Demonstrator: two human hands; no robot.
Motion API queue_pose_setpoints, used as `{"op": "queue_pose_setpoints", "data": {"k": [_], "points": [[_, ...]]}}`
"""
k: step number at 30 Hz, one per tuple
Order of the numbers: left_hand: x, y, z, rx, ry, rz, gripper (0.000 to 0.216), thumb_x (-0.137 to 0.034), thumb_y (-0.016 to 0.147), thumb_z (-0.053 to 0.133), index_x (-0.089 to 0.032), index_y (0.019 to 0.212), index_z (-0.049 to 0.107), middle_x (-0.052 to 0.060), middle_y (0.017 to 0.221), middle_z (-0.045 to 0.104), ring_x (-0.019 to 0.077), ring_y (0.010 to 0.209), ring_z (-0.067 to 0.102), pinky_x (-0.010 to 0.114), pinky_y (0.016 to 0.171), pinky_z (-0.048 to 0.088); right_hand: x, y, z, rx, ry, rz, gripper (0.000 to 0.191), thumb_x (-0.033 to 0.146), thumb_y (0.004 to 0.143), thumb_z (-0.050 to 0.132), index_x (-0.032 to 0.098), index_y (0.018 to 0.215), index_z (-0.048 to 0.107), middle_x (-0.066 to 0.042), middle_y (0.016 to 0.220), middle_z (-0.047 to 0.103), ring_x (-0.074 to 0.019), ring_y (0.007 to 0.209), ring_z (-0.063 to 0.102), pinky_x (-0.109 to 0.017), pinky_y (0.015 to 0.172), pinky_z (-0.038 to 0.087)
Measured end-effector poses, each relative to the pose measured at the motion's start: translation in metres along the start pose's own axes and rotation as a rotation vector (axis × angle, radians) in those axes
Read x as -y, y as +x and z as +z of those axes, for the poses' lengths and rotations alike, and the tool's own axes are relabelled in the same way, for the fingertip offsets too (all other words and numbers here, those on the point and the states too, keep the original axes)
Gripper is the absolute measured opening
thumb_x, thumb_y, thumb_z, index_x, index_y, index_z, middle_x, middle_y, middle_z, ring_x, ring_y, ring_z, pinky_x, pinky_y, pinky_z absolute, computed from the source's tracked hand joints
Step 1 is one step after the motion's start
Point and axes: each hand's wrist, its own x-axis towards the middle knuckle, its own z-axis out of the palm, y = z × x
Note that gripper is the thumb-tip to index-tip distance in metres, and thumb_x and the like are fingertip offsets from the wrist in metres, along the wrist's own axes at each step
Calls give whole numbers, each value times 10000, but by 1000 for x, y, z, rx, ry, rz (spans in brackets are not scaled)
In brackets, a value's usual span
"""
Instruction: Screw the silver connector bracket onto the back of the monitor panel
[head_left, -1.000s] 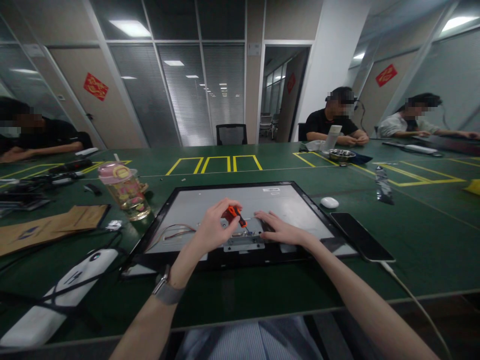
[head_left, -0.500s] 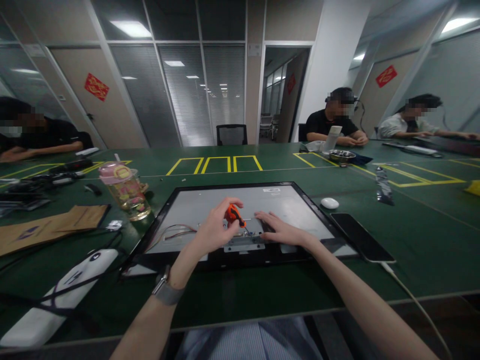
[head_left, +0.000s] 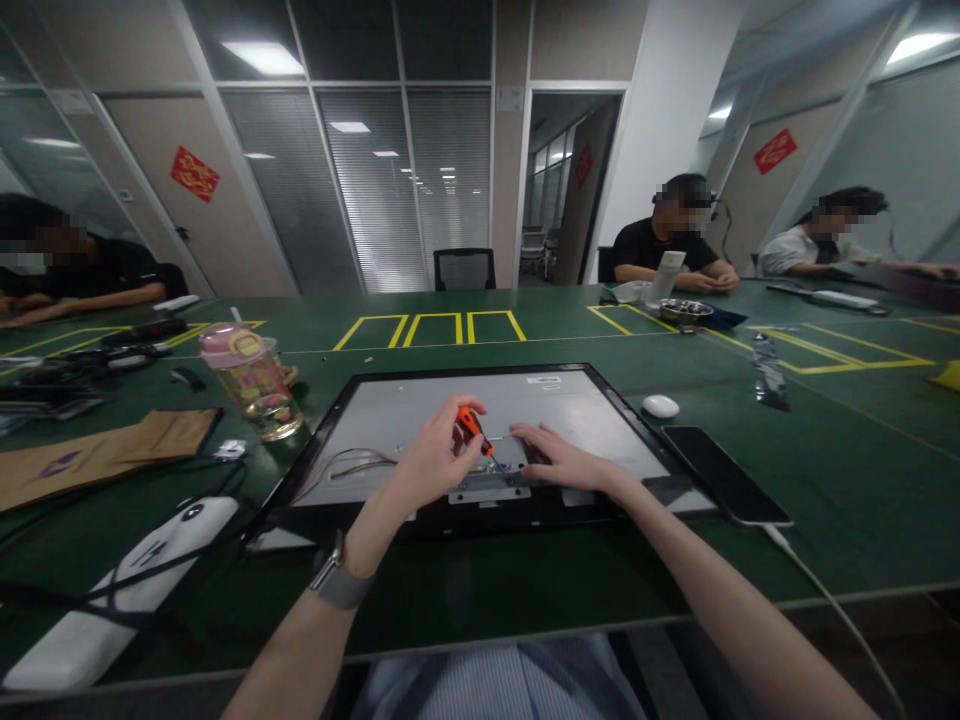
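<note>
My left hand (head_left: 439, 450) is closed around the orange and black handle of a screwdriver (head_left: 472, 428). The tool is tilted, its shaft pointing down at a metal bracket (head_left: 491, 490) near the front edge of a flat display panel (head_left: 420, 400). The exact spot its tip meets is too small to make out. My right hand (head_left: 562, 460) lies with fingers stretched out on the panel beside the bracket. The panel lies flat, a grey back inside a black frame, with thin wires (head_left: 345, 460) on its left part.
Left of the panel stand a drink bottle (head_left: 255, 385), a brown paper bag (head_left: 112, 455) and a white power strip (head_left: 142, 580) with black cables. To the right lie a phone (head_left: 724, 475) on a cable and a white case (head_left: 661, 407). Other people sit across the green table (head_left: 420, 590).
The screwdriver handle has turned slightly within my left hand, showing a different side. My right hand stays in place.
</note>
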Motion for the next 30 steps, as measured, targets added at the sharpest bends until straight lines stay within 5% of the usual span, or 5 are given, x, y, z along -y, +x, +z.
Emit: {"op": "queue_pose_setpoints", "data": {"k": [12,17,21,25,30], "points": [[-2,1,-1,19,-82,-39,319,-188,898,564,-208,1209,498,45,1000,648,117,729,590,254,666,500,-5,2,3,-13,20,-13,691,418,886,563,163,1495,359,-158,1604,317,-306,1509,224,-550,1233,49],[1,3,3,-58,15,-40,265,-326,848,688,-210,1036,541,-21,798,608,115,639,538,252,621,473,-4,1,4,-12,17,-6,707,440,893,552,151,1504,346,-162,1609,301,-295,1514,214,-533,1237,45],[-3,2,0,-58,91,15,195,-315,879,632,-204,997,524,9,896,608,145,776,577,283,722,483,-3,1,3,-17,25,-7,716,425,892,560,136,1508,340,-169,1603,314,-304,1509,226,-532,1237,45],[-6,1,0,2,-42,-10,228,-217,917,529,-204,1143,507,50,1038,628,140,822,604,279,746,497,-3,1,2,-17,25,-7,694,415,892,568,170,1504,353,-156,1600,325,-305,1504,241,-548,1233,58],[-5,3,3,-65,-154,-52,173,-287,896,621,-195,1026,555,31,942,649,131,774,630,254,692,514,-4,1,2,-16,36,-11,692,442,897,569,195,1506,353,-138,1610,311,-288,1512,222,-533,1238,44]]}}
